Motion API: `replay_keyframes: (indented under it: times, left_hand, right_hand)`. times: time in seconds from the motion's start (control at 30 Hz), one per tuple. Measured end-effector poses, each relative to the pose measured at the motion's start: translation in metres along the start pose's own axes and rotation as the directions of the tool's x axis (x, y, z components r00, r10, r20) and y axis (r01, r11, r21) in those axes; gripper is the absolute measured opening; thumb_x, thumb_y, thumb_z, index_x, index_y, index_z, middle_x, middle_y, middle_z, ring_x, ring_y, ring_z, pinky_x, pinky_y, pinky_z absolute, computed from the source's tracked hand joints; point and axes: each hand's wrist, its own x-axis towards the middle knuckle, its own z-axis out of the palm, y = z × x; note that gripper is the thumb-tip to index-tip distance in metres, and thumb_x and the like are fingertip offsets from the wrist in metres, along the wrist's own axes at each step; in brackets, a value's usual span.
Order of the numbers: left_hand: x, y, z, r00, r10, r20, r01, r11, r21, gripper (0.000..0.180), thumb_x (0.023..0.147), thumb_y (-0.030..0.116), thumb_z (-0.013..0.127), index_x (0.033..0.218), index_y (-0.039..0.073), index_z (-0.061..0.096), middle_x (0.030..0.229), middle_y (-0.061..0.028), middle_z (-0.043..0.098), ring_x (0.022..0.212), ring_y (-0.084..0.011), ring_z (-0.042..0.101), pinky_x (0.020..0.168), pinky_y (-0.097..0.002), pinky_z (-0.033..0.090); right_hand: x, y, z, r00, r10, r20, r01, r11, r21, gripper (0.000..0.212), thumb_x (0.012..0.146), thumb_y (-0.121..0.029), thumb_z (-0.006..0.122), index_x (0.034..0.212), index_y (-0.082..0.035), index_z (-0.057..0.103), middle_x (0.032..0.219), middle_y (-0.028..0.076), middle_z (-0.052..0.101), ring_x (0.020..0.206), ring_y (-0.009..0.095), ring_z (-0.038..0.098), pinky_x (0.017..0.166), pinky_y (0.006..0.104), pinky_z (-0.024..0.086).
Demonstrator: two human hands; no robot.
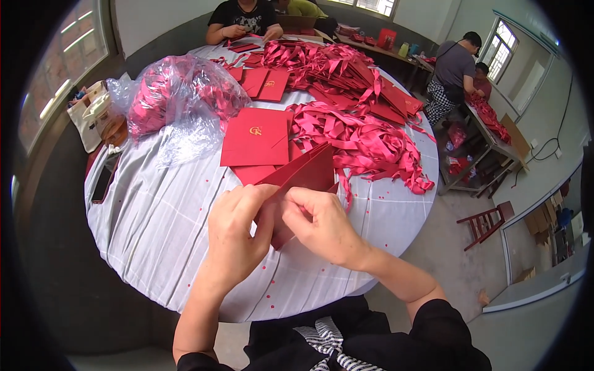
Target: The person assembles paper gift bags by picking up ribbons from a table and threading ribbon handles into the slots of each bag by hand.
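Observation:
Near the front of the round table, a red paper bag stands tilted between my two hands, its upper edges spread apart. My left hand is closed on its left side, thumb and fingers pinching the red paper. My right hand is closed at the bag's near edge, its fingertips pinched together; what they hold is hidden. Just beyond lie flat red bags in a stack, the top one bearing a gold emblem. To their right is a heap of loose pinkish-red ribbons.
A clear plastic sack of red ribbons sits at the left, near a phone and a cloth bag. More bags with ribbons pile up behind. A person works across the table; others stand farther back. A wooden stool is at right.

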Motion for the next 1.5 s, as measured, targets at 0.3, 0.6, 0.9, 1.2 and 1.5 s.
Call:
replay_keyframes:
  times: [0.3, 0.6, 0.9, 1.2, 1.5]
  left_hand:
    - [0.0, 0.006, 0.0, 0.996, 0.084, 0.025, -0.085, 0.993, 0.077, 0.032, 0.067, -0.008, 0.059, 0.097, 0.0, 0.059, 0.073, -0.0091, 0.056, 0.067, -0.0251, 0.054, 0.06, -0.0352, 0.037]
    - [0.002, 0.008, 0.003, 0.989, 0.136, 0.063, -0.145, 0.976, 0.163, 0.035, 0.065, -0.006, 0.058, 0.099, -0.001, 0.057, 0.076, -0.0106, 0.056, 0.069, -0.0268, 0.055, 0.06, -0.0363, 0.038]
    - [0.003, 0.003, 0.007, 0.987, 0.161, 0.026, -0.164, 0.975, 0.149, 0.031, 0.068, -0.006, 0.058, 0.099, -0.001, 0.057, 0.076, -0.0108, 0.056, 0.069, -0.0271, 0.055, 0.06, -0.0364, 0.038]
    - [0.003, 0.004, 0.007, 0.981, 0.19, 0.027, -0.191, 0.963, 0.19, 0.031, 0.069, -0.006, 0.058, 0.1, -0.001, 0.057, 0.076, -0.0103, 0.056, 0.069, -0.0262, 0.055, 0.061, -0.0356, 0.038]
    - [0.0, 0.002, -0.004, 0.995, 0.052, 0.083, -0.052, 0.999, -0.003, 0.034, 0.07, -0.009, 0.057, 0.103, 0.0, 0.058, 0.077, -0.0096, 0.057, 0.069, -0.0258, 0.054, 0.064, -0.0352, 0.039]
  right_hand:
    - [0.004, -0.008, -0.023, 0.906, 0.269, 0.328, -0.374, 0.872, 0.317, 0.018, 0.087, -0.009, 0.049, 0.076, 0.004, 0.051, 0.057, 0.011, 0.047, 0.056, 0.01, 0.049, 0.052, 0.0336, 0.041]
    - [-0.009, -0.005, -0.002, 0.914, -0.401, -0.06, 0.322, 0.809, -0.492, 0.008, 0.083, -0.005, 0.054, 0.079, 0.0, 0.049, 0.07, 0.018, 0.056, 0.064, 0.037, 0.057, 0.059, 0.0441, 0.047]
    - [-0.001, 0.0, -0.006, 0.997, 0.051, 0.059, -0.06, 0.985, 0.163, 0.012, 0.085, -0.005, 0.051, 0.077, 0.004, 0.049, 0.064, 0.018, 0.052, 0.056, 0.027, 0.054, 0.055, 0.039, 0.043]
    - [0.004, 0.001, -0.003, 0.968, -0.248, -0.038, 0.239, 0.957, -0.164, 0.009, 0.085, -0.004, 0.052, 0.087, 0.004, 0.054, 0.078, 0.022, 0.059, 0.075, 0.039, 0.06, 0.062, 0.0443, 0.047]
    - [-0.003, 0.006, -0.01, 0.868, -0.447, -0.218, 0.34, 0.854, -0.394, 0.024, 0.077, -0.012, 0.071, 0.094, -0.003, 0.057, 0.093, 0.011, 0.053, 0.079, 0.029, 0.057, 0.065, 0.0387, 0.046]
